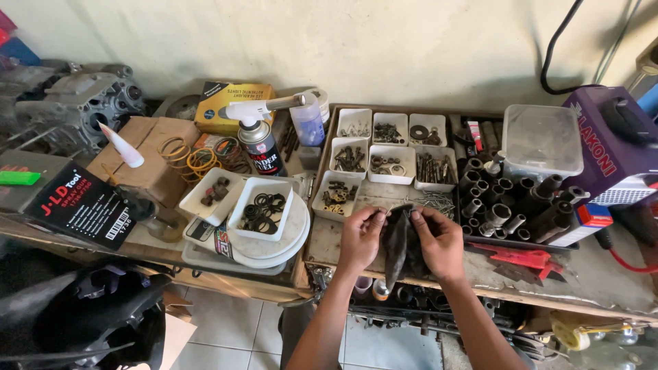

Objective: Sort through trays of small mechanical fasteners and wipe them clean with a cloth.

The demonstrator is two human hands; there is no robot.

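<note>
1. Between the two hands, at the front edge of the tabletop (603, 274), hung a dark, limp piece of rubber (397, 247), its lower end drooping past the edge.
2. The left hand (360, 236) pinched the rubber's upper left edge with closed fingertips; the right hand (439, 240) gripped its upper right edge the same way.
3. Just behind the hands sat a wooden tray (322, 233) holding small white bins (391, 147) of screws, washers and other bits of hardware.
4. On the right side of that tray stood a cluster of dark metal sockets (510, 202), packed upright and touching one another.
5. A clear plastic box (541, 140) rested behind the sockets, and a purple machine (617, 147) stood to its right.
6. A red tool (517, 259) lay flat on the tabletop just to the right of the right hand.
7. Left of the tray, a white bin of black rubber rings (262, 207) sat on stacked white plates (274, 247), beside another white bin (211, 194) with dark parts.
8. Behind these stood a gas canister with a torch head (260, 140), a yellow box (233, 103), and coiled springs (192, 156).
9. A black carton (79, 205) lay at the far left, with grey engine parts (75, 106) behind it.
</note>
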